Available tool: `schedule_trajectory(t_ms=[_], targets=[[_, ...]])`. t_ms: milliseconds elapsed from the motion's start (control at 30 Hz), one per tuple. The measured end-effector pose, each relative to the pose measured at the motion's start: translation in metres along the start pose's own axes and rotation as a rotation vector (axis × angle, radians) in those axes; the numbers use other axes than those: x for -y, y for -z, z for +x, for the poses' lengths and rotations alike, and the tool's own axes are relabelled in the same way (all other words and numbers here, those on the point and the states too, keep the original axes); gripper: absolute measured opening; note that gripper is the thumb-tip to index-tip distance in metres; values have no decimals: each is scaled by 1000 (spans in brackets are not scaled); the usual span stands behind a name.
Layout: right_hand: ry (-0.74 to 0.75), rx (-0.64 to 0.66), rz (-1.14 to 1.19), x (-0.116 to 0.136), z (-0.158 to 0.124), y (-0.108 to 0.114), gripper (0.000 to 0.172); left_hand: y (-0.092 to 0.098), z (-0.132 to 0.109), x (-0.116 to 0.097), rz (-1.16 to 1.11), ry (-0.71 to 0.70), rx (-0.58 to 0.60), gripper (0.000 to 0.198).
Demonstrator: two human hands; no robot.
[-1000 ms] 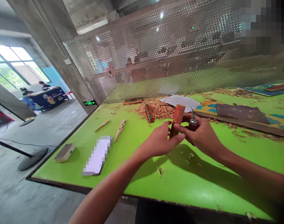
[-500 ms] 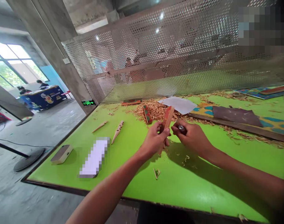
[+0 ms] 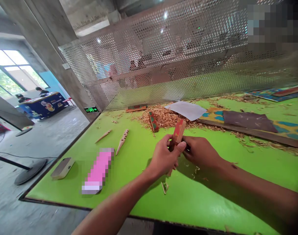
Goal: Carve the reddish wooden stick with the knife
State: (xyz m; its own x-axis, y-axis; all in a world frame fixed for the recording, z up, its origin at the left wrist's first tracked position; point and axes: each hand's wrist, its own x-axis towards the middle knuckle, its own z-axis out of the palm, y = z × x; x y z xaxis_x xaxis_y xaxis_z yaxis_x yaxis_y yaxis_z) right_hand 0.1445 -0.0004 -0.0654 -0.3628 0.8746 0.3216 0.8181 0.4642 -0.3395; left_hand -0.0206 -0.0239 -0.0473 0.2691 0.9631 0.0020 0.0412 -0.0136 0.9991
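My left hand [image 3: 163, 156] is closed around a strip of wood [image 3: 179, 129] with red and yellow paint on one face and bare wood on its edge. The strip stands tilted, its top end poking up above my fingers. Pressed up close on its right side, my right hand [image 3: 204, 151] is closed on a dark-handled tool [image 3: 187, 148]. Only a little of the handle shows, and any blade is hidden behind the fingers. Below the hands, a curled wood shaving [image 3: 164, 188] lies on the green table [image 3: 200, 202].
Wood shavings [image 3: 163, 114] are heaped at the back with a painted strip [image 3: 153, 121] and white paper [image 3: 186, 110]. Left lie a carved wooden stick [image 3: 122, 141], a thinner one [image 3: 103, 136], a blurred-out phone-like item [image 3: 97, 169] and a small box [image 3: 63, 168]. A painted board [image 3: 244, 130] lies right.
My right hand has moved in against the wood strip and turned, so the round end of the tool's handle no longer shows. Both hands sit slightly lower in view.
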Motion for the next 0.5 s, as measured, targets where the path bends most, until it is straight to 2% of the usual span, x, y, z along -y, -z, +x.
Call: schedule_trajectory(t_ms=[100, 300, 400, 500], targets=[[8, 46, -34, 2, -1, 1, 22, -2, 0, 0, 96, -3, -59, 46], [-4, 39, -205, 9, -1, 3, 20, 0, 4, 2, 352, -98, -167, 38], [-21, 44, -286, 13, -1, 4, 21, 0, 5, 4, 440, -96, -180, 41], [-24, 47, -350, 17, -1, 4, 22, -2, 3, 3, 421, -59, -177, 43]])
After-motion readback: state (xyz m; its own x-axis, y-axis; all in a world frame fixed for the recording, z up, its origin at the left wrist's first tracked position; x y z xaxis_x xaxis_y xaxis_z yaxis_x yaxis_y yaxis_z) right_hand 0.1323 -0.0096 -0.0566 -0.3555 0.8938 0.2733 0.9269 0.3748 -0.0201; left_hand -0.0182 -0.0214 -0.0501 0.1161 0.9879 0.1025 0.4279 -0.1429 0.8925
